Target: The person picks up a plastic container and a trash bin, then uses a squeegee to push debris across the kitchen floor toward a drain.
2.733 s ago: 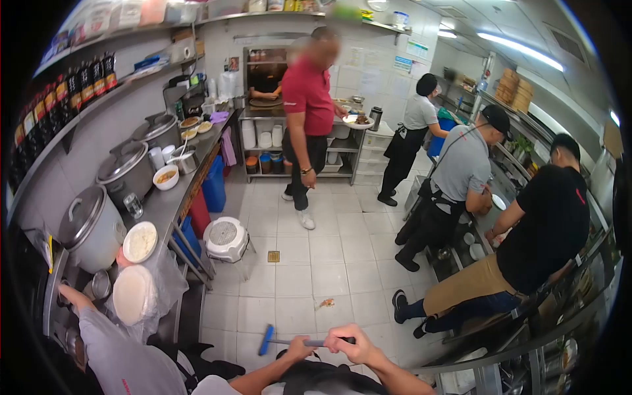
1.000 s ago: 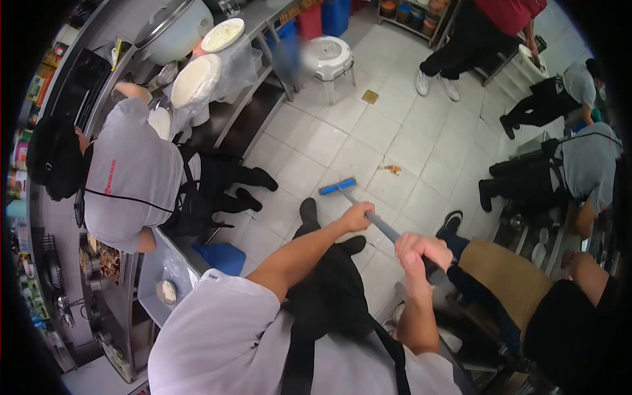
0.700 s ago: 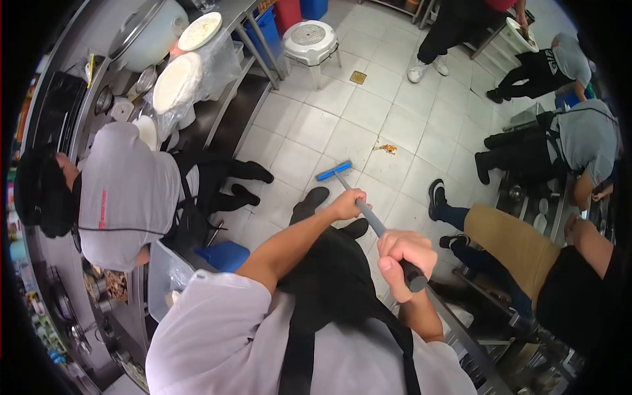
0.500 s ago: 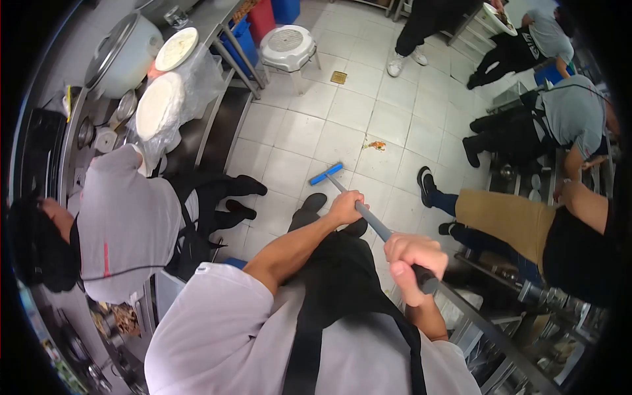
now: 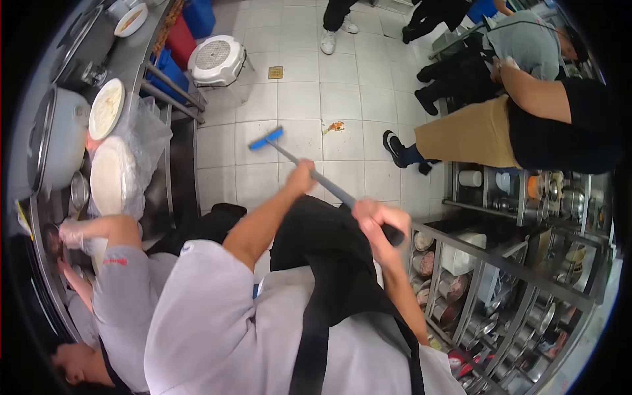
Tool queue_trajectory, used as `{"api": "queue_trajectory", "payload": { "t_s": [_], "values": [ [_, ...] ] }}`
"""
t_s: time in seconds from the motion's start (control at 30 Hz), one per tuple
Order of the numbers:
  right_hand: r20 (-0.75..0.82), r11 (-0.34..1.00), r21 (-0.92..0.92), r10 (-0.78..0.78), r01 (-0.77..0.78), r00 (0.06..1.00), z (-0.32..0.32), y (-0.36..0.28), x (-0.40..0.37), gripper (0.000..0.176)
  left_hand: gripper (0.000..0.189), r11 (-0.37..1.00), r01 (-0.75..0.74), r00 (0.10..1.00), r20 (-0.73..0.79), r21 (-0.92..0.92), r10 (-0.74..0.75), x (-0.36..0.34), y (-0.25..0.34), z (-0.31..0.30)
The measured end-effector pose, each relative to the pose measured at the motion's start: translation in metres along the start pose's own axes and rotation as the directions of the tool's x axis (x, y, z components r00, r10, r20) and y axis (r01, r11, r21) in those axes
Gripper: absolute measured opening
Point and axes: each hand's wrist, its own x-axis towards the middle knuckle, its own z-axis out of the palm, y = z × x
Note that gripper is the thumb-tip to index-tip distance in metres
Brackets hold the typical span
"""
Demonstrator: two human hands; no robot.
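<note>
Both my hands grip the grey handle (image 5: 336, 189) of a broom, which slants from lower right to upper left. My left hand (image 5: 301, 176) is wrapped round the shaft partway down. Near the dark top end, my right hand (image 5: 380, 225) is closed on the handle. The broom's narrow blue head (image 5: 266, 139) rests on the white tiles; its underside is hidden. Orange and brown food scraps (image 5: 334, 126) lie on the floor to the right of the head, apart from it.
A white stool (image 5: 216, 60) stands by the left counter, where a person in grey (image 5: 131, 283) works. A floor drain (image 5: 275, 72) lies ahead. At right are a person in a tan apron (image 5: 464, 135) and metal shelving (image 5: 520, 280). White shoes (image 5: 328, 42) show farther ahead.
My view has shifted forward and turned. The broom head has moved farther ahead across the floor, nearer the drain. Both hands keep their hold. The person at left now reaches over the counter.
</note>
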Motion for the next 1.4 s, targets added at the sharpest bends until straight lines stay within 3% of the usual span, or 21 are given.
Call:
{"api": "queue_trajectory", "payload": {
  "t_s": [0.03, 0.1, 0.13, 0.23, 0.3, 0.37, 0.47, 0.53, 0.6, 0.7, 0.73, 0.8, 0.83, 0.9, 1.0, 1.23, 1.4],
  "values": [
    [-0.001, 1.0, -0.006, 0.02, -0.02, 1.0, -0.005, -0.018, -0.008, 0.03, 0.022, 0.99, 0.026, 1.0, -0.011, -0.14, -0.028, -0.021, 0.019, 0.014],
    [-0.035, 0.999, -0.01, 0.051, -0.051, 0.998, -0.01, -0.052, -0.021, 0.032, 0.024, 0.986, 0.166, 0.96, 0.231, -0.01, -0.159, -0.044, 0.084, 0.0],
    [-0.045, 0.999, 0.029, 0.023, -0.022, 0.999, -0.01, -0.065, -0.017, 0.032, 0.022, 0.981, 0.154, 0.913, 0.361, 0.121, -0.188, -0.043, 0.111, -0.016],
    [-0.11, 0.989, 0.106, -0.094, 0.106, 0.99, -0.003, -0.091, -0.004, 0.034, 0.023, 0.977, 0.031, 0.893, 0.433, 0.212, -0.123, -0.027, 0.143, -0.035],
    [-0.201, 0.972, 0.093, -0.193, 0.215, 0.96, 0.002, -0.096, 0.005, 0.035, 0.02, 0.984, -0.003, 0.941, 0.334, 0.18, -0.058, -0.004, 0.144, -0.037],
    [-0.259, 0.977, 0.033, -0.194, 0.209, 0.946, -0.005, -0.08, 0.012, 0.033, 0.021, 0.986, -0.009, 0.968, 0.247, 0.166, -0.033, 0.034, 0.136, -0.029],
    [-0.371, 0.968, -0.01, -0.237, 0.251, 0.898, -0.018, -0.014, 0.034, 0.032, 0.031, 0.978, -0.052, 0.983, 0.183, 0.201, 0.015, 0.104, 0.118, -0.018],
    [-0.404, 0.982, -0.022, -0.182, 0.189, 0.897, -0.019, 0.029, 0.038, 0.032, 0.035, 0.931, -0.073, 0.937, 0.344, 0.357, -0.058, 0.117, 0.129, -0.026],
    [-0.422, 0.988, -0.05, -0.156, 0.149, 0.893, -0.019, 0.034, 0.033, 0.032, 0.038, 0.894, -0.115, 0.881, 0.461, 0.433, -0.11, 0.118, 0.119, -0.012],
    [-0.446, 0.991, -0.107, -0.116, 0.076, 0.888, -0.006, -0.007, -0.029, 0.032, 0.04, 0.918, -0.24, 0.79, 0.613, 0.317, -0.005, 0.06, 0.104, 0.023],
    [-0.466, 0.992, -0.118, -0.096, 0.046, 0.88, -0.002, -0.022, -0.049, 0.032, 0.036, 0.951, -0.195, 0.815, 0.578, 0.239, 0.022, 0.027, 0.118, 0.021],
    [-0.445, 0.994, -0.103, -0.084, 0.042, 0.891, 0.002, -0.057, -0.074, 0.034, 0.031, 0.965, -0.206, 0.748, 0.662, 0.162, 0.048, -0.012, 0.134, 0.03],
    [-0.428, 0.995, -0.097, -0.057, 0.017, 0.902, 0.002, -0.073, -0.079, 0.035, 0.027, 0.963, -0.22, 0.664, 0.747, 0.158, 0.029, -0.02, 0.15, 0.023],
    [-0.393, 0.995, -0.093, -0.011, -0.028, 0.919, 0.003, -0.101, -0.083, 0.035, 0.023, 0.929, -0.326, 0.644, 0.76, 0.174, 0.083, -0.032, 0.161, 0.021],
    [-0.474, 0.992, -0.109, -0.113, 0.069, 0.873, 0.011, -0.122, -0.074, 0.035, 0.022, 0.856, -0.449, 0.57, 0.82, 0.255, 0.055, -0.03, 0.21, -0.008],
    [-0.563, 0.964, -0.134, -0.264, 0.229, 0.783, -0.013, -0.116, -0.058, 0.035, 0.018, 0.862, -0.418, 0.703, 0.703, 0.288, 0.106, 0.025, 0.243, -0.015],
    [-0.569, 0.937, -0.295, -0.328, 0.186, 0.754, -0.05, -0.02, -0.033, 0.034, 0.028, 0.912, -0.279, 0.877, 0.466, 0.301, 0.114, 0.077, 0.198, 0.042]
  ]
}}
